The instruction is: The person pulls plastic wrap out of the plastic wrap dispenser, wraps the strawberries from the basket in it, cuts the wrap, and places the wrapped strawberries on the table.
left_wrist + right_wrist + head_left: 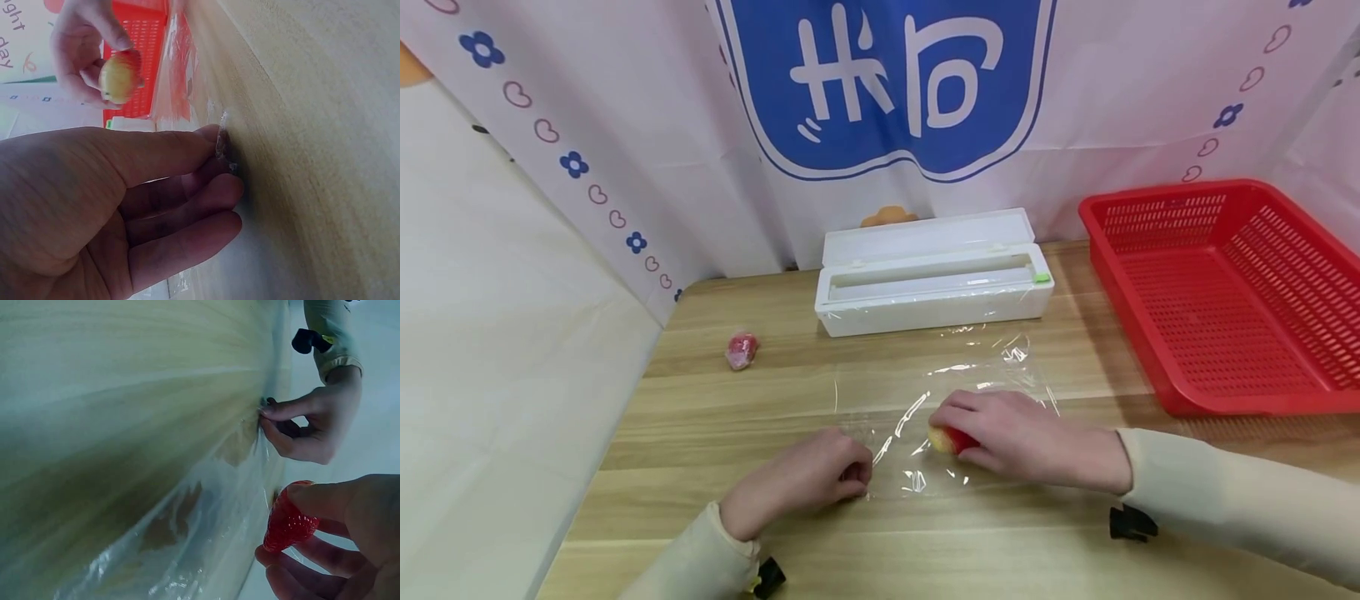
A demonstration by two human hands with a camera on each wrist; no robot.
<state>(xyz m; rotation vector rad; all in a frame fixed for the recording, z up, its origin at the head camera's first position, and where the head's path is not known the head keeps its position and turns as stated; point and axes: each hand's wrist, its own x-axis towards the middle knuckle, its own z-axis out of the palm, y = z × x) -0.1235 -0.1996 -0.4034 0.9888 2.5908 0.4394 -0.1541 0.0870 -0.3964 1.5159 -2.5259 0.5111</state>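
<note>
A sheet of clear plastic wrap (895,450) lies spread on the wooden table. My left hand (816,475) pinches its near left edge; the left wrist view shows a crinkled bit of wrap (221,140) between thumb and fingertips. My right hand (1011,433) holds a strawberry (289,522) over the wrap, thumb on one side and fingers on the other. The strawberry is red, with a pale yellow end (117,81) facing the left hand. Farther back on the left lies a small red thing bundled in clear wrap (742,351).
Behind the sheet stands a white wrap dispenser box (936,315), lid raised, with a green piece (1041,277) at its right end. A red plastic basket (1172,367) takes up the right side. A printed cloth (685,167) hangs along the table's back edge.
</note>
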